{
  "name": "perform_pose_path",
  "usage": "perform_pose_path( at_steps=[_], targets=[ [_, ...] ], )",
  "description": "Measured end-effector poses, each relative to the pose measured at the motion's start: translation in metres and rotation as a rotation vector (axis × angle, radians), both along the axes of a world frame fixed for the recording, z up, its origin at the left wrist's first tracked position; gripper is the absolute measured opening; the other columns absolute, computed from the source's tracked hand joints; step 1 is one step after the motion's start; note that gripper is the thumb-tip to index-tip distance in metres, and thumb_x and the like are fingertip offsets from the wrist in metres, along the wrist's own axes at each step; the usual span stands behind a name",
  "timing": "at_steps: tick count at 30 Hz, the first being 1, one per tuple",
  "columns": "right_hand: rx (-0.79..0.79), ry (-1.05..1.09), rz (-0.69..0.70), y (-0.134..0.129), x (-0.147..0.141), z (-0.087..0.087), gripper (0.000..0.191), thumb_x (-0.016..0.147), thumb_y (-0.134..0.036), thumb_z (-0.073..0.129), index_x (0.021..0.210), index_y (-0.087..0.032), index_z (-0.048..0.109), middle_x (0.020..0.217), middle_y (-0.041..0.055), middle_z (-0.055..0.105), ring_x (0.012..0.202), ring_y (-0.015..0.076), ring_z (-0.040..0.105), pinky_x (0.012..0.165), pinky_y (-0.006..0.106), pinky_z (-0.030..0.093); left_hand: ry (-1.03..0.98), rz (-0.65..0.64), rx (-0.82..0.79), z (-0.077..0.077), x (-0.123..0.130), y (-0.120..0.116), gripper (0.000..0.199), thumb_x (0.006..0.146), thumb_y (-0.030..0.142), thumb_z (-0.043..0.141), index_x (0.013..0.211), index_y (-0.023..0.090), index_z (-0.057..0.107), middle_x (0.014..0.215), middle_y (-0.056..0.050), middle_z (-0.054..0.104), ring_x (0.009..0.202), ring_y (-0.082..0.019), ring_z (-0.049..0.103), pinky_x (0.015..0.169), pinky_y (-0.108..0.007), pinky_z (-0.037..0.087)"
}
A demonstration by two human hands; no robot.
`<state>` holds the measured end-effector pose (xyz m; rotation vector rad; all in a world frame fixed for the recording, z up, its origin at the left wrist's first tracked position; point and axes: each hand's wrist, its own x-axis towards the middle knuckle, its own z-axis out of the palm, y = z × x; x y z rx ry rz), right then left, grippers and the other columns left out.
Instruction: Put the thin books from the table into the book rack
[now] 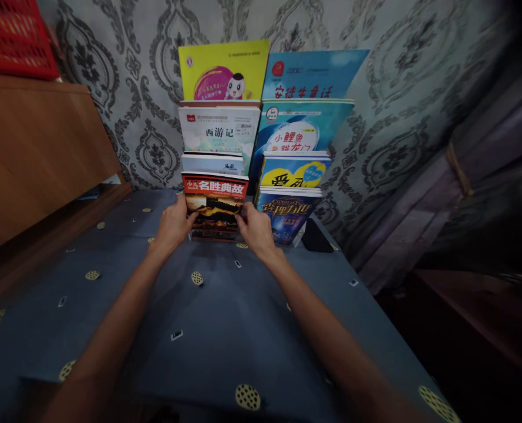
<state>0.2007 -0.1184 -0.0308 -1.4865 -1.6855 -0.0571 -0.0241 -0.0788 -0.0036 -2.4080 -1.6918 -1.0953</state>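
My left hand point(175, 221) and my right hand point(255, 226) grip the two side edges of a book point(216, 205) with a red title band and a dark, gold-lit cover. It stands upright at the front of the left row of books. Behind it rise a light blue book point(212, 163), a white book point(219, 132) and a tall yellow-green book point(225, 67). Close to my right hand is the right row: a dark blue book point(289, 211) in front, then a yellow and blue book point(293, 170), a teal book point(307, 120) and a blue book point(316, 70).
A dark blue cloth point(216, 335) with yellow dotted shapes covers the surface. A black flat object point(317, 236) lies right of the books. Patterned wallpaper point(155, 129) is behind. At left stands a wooden cabinet point(44, 153) with a red basket point(16, 38); a curtain point(423, 217) hangs at right.
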Motion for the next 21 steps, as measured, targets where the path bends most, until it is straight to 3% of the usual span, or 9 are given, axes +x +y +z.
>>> perform_pose_path(
  at_steps=[7, 13, 17, 19, 21],
  targets=[
    [-0.171, -0.091, -0.070, -0.005, -0.006, 0.003, 0.009, 0.091, -0.022, 0.061, 0.100, -0.020, 0.062, 0.078, 0.0095, 0.071, 0.074, 0.0270, 0.068, 0.069, 0.036, 0.048, 0.009, 0.011, -0.007, -0.009, -0.001, 0.004, 0.030, 0.084, 0.024, 0.068, 0.109, 0.018, 0.053, 0.077, -0.009, 0.069, 0.085, -0.031, 0.070, 0.083, -0.042, 0.053],
    [-0.288, -0.164, -0.116, -0.013, -0.011, 0.014, 0.014, 0.094, -0.023, 0.058, 0.106, -0.017, 0.064, 0.084, 0.0128, 0.072, 0.080, 0.0286, 0.070, 0.071, 0.036, 0.048, 0.158, 0.108, -0.101, 0.005, 0.002, -0.008, 0.038, 0.090, 0.032, 0.064, 0.119, 0.011, 0.052, 0.090, -0.018, 0.072, 0.091, -0.036, 0.072, 0.082, -0.045, 0.054],
    [-0.367, -0.247, -0.150, -0.018, -0.013, 0.022, 0.021, 0.098, -0.025, 0.052, 0.113, -0.017, 0.063, 0.094, 0.0138, 0.075, 0.089, 0.0282, 0.071, 0.073, 0.034, 0.049, 0.149, 0.125, -0.011, 0.014, 0.008, -0.018, 0.067, 0.093, 0.030, 0.060, 0.146, 0.007, 0.028, 0.116, -0.022, 0.069, 0.103, -0.036, 0.070, 0.086, -0.045, 0.055],
    [-0.393, -0.253, -0.148, -0.020, -0.014, 0.026, 0.022, 0.099, -0.026, 0.051, 0.114, -0.017, 0.063, 0.098, 0.0134, 0.075, 0.092, 0.0270, 0.071, 0.074, 0.033, 0.049, 0.111, 0.094, 0.091, 0.016, 0.010, -0.021, 0.083, 0.092, 0.028, 0.059, 0.156, 0.012, 0.008, 0.140, -0.023, 0.057, 0.112, -0.033, 0.067, 0.090, -0.043, 0.055],
    [-0.404, -0.243, -0.144, -0.021, -0.014, 0.027, 0.022, 0.099, -0.026, 0.051, 0.114, -0.017, 0.064, 0.098, 0.0135, 0.075, 0.092, 0.0265, 0.071, 0.074, 0.033, 0.049, 0.099, 0.057, 0.153, 0.018, 0.011, -0.024, 0.088, 0.092, 0.026, 0.059, 0.159, 0.018, 0.001, 0.153, -0.021, 0.044, 0.117, -0.031, 0.065, 0.092, -0.041, 0.055]
  ],
)
